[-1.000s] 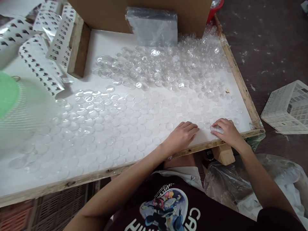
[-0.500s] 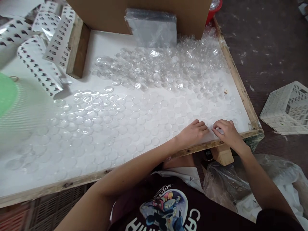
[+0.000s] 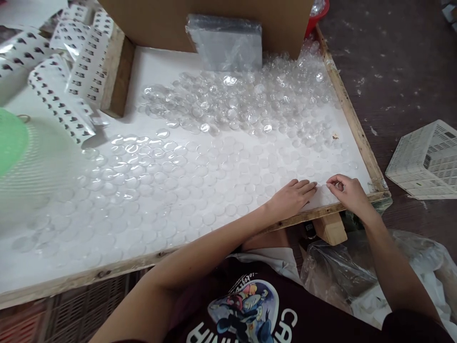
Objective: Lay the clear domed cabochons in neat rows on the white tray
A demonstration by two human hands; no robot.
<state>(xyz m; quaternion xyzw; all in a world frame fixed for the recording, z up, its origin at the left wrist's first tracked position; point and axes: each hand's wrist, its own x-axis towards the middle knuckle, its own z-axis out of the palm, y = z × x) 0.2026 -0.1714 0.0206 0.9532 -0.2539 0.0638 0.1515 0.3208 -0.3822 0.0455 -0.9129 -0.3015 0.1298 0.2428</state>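
White table (image 3: pixel 160 62), edged with a wooden rim (image 3: pixel 346 102) along its near and right sides; one left hand (image 3: pixel 291 196), at the near right part of the table, palm down, fingers stretched out and close together, anything beneath the palm hidden; one right hand (image 3: pixel 346 193), just beside it toward the table's near right corner, fingers curled, thumb and forefinger drawn almost together, whether a disc sits between them cannot be told.

Clear discs (image 3: pixel 166 166), many, laid flat and close in rough rows over the near half of the table, from its left end to the two hands; loose clear pieces (image 3: pixel 228 102), heaped across the far right half of the table; grey packet in plastic wrap (image 3: pixel 228 45), at the table's far side, leaning against a brown cardboard panel (image 3: pixel 157 24).

Wooden block (image 3: pixel 119 78), on the table's far left part; printed sheets (image 3: pixel 59 97), white with small dark figures, left of centre on the table; green round item (image 3: pixel 12 143), at the table's left end; red container (image 3: pixel 317 19), at the table's far right corner; white slotted crate (image 3: pixel 424 162), apart, to the table's right; clear plastic bag (image 3: pixel 332 271), below the table's near right corner.
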